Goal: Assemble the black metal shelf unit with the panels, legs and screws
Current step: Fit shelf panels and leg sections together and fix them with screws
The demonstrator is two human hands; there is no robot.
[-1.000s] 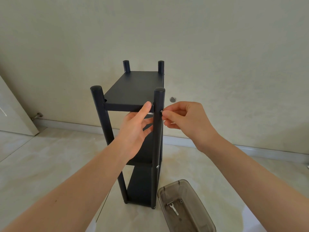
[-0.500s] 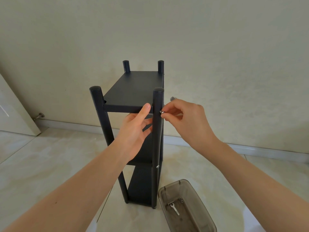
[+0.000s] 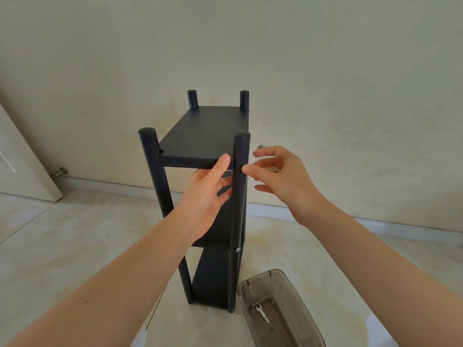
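Observation:
The black shelf unit stands upright on the floor with four legs and three panels. My left hand (image 3: 203, 204) holds the front edge of the top panel (image 3: 205, 136), with the thumb on the lip and the fingers underneath, just left of the right front leg (image 3: 241, 151). My right hand (image 3: 283, 181) is beside that leg with its fingers spread, and only the thumb tip touches the leg at panel height. No screw shows in its fingers. A silver screw head (image 3: 238, 249) sits lower on the same leg.
A smoky clear plastic tray (image 3: 303, 294) lies on the floor at the shelf's right foot, holding a small wrench (image 3: 261, 314) and a few screws (image 3: 272, 301). A white door (image 3: 22, 166) and a door stopper (image 3: 60, 171) are at the left. The wall is close behind.
My right hand had been pinching a screw at the right front leg; its fingers have now spread apart and let go. My left hand and the shelf have stayed put.

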